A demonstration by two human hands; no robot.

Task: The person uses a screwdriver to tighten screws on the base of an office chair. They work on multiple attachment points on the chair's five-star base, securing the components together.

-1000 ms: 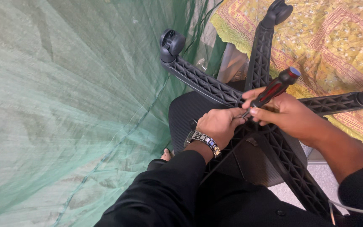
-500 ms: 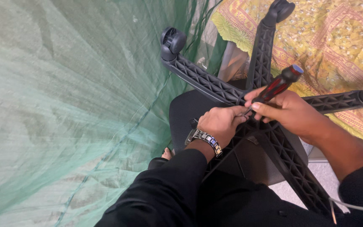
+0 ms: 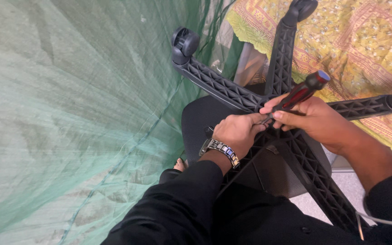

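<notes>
Right hand [image 3: 316,120] grips the screwdriver [image 3: 298,95]; left hand [image 3: 237,131], fingers curled, steadies its tip at the base [image 3: 218,84] hub, frame centre. Risk: tip slipping, jabbing left fingers.

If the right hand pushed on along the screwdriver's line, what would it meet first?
The right hand aims the screwdriver down-left; it would probably first meet the left hand at the chair base hub, though depth is unclear.
</notes>
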